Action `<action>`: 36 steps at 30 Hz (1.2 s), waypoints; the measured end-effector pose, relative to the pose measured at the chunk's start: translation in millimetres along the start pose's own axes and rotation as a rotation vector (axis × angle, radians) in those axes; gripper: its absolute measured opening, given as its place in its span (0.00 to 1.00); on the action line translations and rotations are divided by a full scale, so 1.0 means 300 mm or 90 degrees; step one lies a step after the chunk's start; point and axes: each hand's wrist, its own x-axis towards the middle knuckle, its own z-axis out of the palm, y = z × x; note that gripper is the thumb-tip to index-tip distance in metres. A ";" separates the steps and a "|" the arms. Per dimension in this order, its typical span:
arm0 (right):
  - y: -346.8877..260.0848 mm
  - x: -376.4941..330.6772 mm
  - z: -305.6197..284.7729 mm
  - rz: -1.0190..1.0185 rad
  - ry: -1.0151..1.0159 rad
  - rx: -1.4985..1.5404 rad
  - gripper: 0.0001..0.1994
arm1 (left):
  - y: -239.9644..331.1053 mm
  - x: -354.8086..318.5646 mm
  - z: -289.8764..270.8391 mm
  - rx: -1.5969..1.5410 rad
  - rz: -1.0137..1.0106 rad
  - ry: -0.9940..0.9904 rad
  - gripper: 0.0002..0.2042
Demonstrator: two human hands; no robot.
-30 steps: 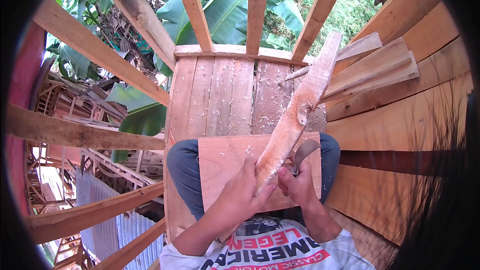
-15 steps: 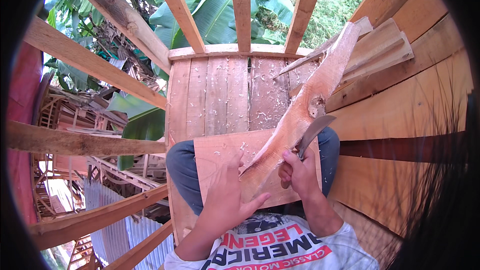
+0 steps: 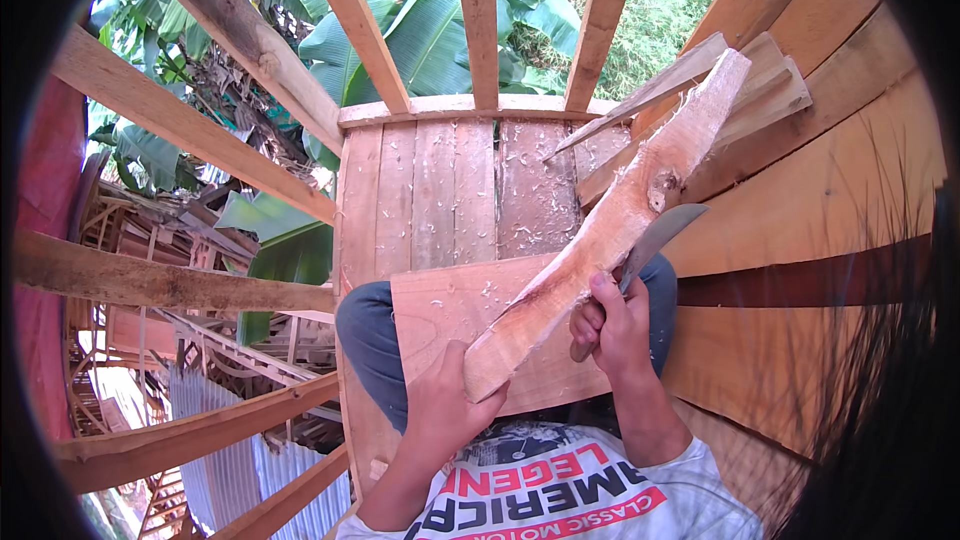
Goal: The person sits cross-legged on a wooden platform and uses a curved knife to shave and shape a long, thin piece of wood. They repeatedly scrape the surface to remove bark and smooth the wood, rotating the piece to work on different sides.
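A long rough piece of wood (image 3: pixel 590 245) slants from my lap up to the far right, with a dark knot on its right side. My left hand (image 3: pixel 450 402) is closed around its near end. My right hand (image 3: pixel 607 325) grips a knife by its handle, thumb up near the wood's right edge. The wide curved knife blade (image 3: pixel 660 238) points up and right, close beside the wood below the knot. Under the wood, a flat square board (image 3: pixel 440 305) lies across my legs.
Curled shavings are scattered over the plank floor (image 3: pixel 430 190) ahead. Thin offcuts (image 3: pixel 770 90) lean at the far right by the plank wall (image 3: pixel 800 210). Wooden rails (image 3: pixel 180 275) run along the left and far sides, with banana leaves (image 3: pixel 400 40) beyond.
My left hand has gone from open fingers above the wood to a grip on its near end. The wood has shifted slightly right, and the knife has tilted further right.
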 end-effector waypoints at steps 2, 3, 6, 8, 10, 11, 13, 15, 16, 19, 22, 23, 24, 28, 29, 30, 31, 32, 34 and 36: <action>-0.013 -0.002 -0.005 -0.013 -0.015 -0.032 0.09 | 0.009 0.003 0.005 -0.016 0.022 0.035 0.22; -0.011 -0.001 -0.013 -0.027 -0.028 -0.048 0.11 | 0.010 0.002 0.006 -0.038 0.010 0.026 0.21; 0.003 0.003 -0.067 -0.076 -0.096 -0.125 0.18 | 0.014 0.003 0.004 -0.098 -0.028 -0.010 0.20; 0.005 -0.004 -0.119 -0.119 -0.179 -0.213 0.25 | 0.027 0.009 -0.007 -0.129 -0.056 -0.044 0.20; 0.025 -0.014 -0.164 -0.219 -0.206 -0.384 0.27 | 0.008 0.011 0.005 -0.192 -0.049 -0.069 0.21; 0.032 -0.020 -0.177 -0.270 -0.217 -0.470 0.29 | -0.001 0.012 0.012 -0.223 -0.046 -0.081 0.21; 0.021 -0.043 -0.172 -0.297 -0.207 -0.622 0.31 | -0.006 0.008 0.019 -0.283 -0.032 -0.084 0.22; 0.012 -0.056 -0.168 -0.316 -0.197 -0.731 0.32 | 0.002 0.008 0.021 -0.334 -0.027 -0.092 0.22; 0.013 -0.058 -0.167 -0.321 -0.192 -0.762 0.32 | 0.011 0.007 0.019 -0.355 -0.029 -0.099 0.22; 0.002 -0.066 -0.166 -0.352 -0.176 -0.807 0.31 | 0.012 0.005 0.017 -0.370 -0.020 -0.130 0.22; -0.005 -0.061 -0.181 -0.391 -0.162 -0.822 0.32 | 0.023 0.004 0.005 -0.366 -0.005 -0.162 0.22; -0.007 -0.058 -0.187 -0.403 -0.158 -0.827 0.32 | 0.028 0.003 0.000 -0.366 0.000 -0.173 0.22; -0.008 -0.058 -0.191 -0.409 -0.156 -0.829 0.32 | 0.027 0.002 -0.004 -0.370 0.007 -0.184 0.22; -0.021 -0.062 -0.198 -0.456 -0.138 -0.839 0.33 | 0.029 -0.012 -0.010 -0.418 0.006 -0.254 0.22; -0.027 -0.063 -0.197 -0.473 -0.132 -0.841 0.34 | 0.032 -0.015 -0.009 -0.438 -0.001 -0.277 0.22; -0.031 -0.063 -0.198 -0.483 -0.126 -0.844 0.34 | 0.033 -0.018 -0.005 -0.443 0.007 -0.281 0.23; -0.035 -0.062 -0.198 -0.493 -0.121 -0.847 0.34 | 0.034 -0.020 0.002 -0.449 0.015 -0.284 0.23; -0.039 -0.061 -0.198 -0.502 -0.115 -0.850 0.34 | 0.035 -0.022 0.006 -0.455 0.023 -0.287 0.23; -0.045 -0.057 -0.200 -0.525 -0.113 -0.859 0.35 | 0.042 -0.024 0.007 -0.453 0.018 -0.295 0.24; -0.052 -0.053 -0.202 -0.547 -0.105 -0.865 0.35 | 0.050 -0.024 0.000 -0.445 0.011 -0.307 0.24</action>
